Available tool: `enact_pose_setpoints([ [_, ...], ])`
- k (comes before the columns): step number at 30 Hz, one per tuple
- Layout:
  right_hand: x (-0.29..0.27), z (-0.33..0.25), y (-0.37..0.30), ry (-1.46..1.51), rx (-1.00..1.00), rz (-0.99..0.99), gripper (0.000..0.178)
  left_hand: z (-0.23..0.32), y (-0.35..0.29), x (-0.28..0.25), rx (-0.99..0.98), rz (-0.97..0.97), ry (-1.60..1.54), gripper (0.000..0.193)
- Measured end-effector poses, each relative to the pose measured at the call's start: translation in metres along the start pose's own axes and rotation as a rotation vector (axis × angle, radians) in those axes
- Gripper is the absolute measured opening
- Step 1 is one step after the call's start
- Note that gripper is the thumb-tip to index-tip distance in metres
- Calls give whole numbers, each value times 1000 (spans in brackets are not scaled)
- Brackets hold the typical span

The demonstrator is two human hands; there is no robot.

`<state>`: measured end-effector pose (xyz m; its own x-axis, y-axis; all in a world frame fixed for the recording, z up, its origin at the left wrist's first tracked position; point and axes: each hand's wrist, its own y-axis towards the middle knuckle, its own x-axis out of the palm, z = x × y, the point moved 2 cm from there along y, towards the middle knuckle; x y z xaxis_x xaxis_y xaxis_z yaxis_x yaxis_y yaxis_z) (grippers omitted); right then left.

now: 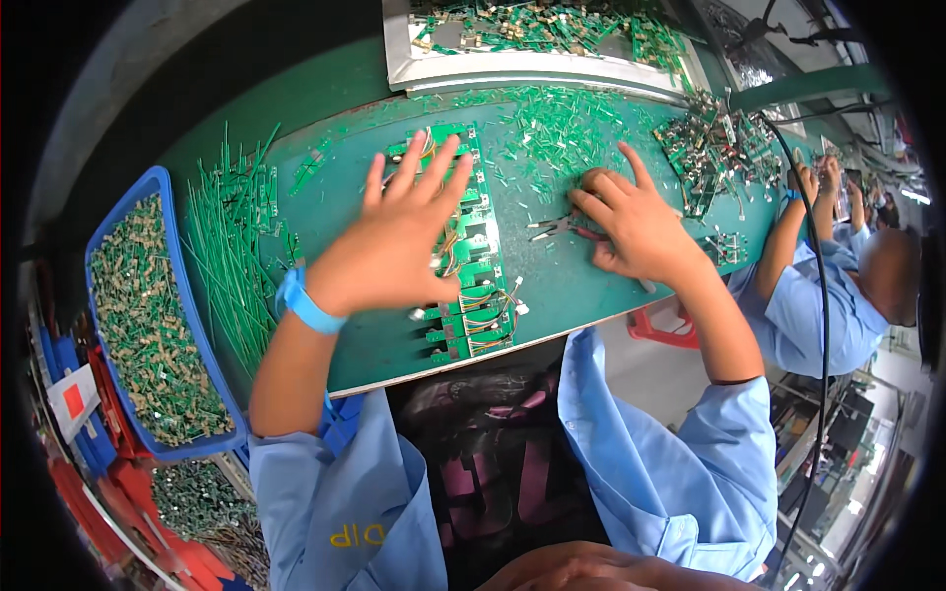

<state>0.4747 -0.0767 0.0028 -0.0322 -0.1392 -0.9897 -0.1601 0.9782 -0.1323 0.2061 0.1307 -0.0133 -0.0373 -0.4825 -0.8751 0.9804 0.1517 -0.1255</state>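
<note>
My left hand (399, 236), with a blue band at the wrist, hovers over or rests on a long green circuit board panel (481, 231); its fingers are spread and nothing is in them. Short coloured wires with white connectors (520, 295) stick out from the panel's near end. To the right of it, my right hand (636, 222) is closed round a pair of cutting pliers (554, 229), the index finger stretched out. The tool's jaws point left toward the panel without touching it. Most of its handles is hidden under my palm.
Green offcuts (562, 128) litter the green mat's far side. A pile of small boards (724, 148) lies at right, long thin green strips (227, 236) at left. Beyond are a blue bin (241, 419) of small parts and a white-rimmed tray (522, 74). A co-worker (823, 295) sits at right.
</note>
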Motion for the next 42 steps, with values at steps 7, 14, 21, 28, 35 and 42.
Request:
enact_pose_setpoints([
  [7, -21, 9, 39, 408, 243, 163, 30, 27, -4, 22, -89, 181, 81, 108],
  [14, -24, 13, 80, 797, 478, 186, 27, 117, -26, -45, 297, 404, -68, 65],
  [21, -12, 32, 91, 969, 475, 287, 32, 121, 51, 54, 221, 591, -18, 42],
  [28, -17, 27, 76, 856, 509, 36, 35, 45, 32, 46, -222, 578, 300, 72],
  [35, -15, 31, 99, 761, 353, -155, 32, 35, 22, 49, -255, 578, 121, 76],
  [42, -8, 41, 109, 979, 300, -190, 38, 30, 18, 48, -225, 586, 69, 74],
])
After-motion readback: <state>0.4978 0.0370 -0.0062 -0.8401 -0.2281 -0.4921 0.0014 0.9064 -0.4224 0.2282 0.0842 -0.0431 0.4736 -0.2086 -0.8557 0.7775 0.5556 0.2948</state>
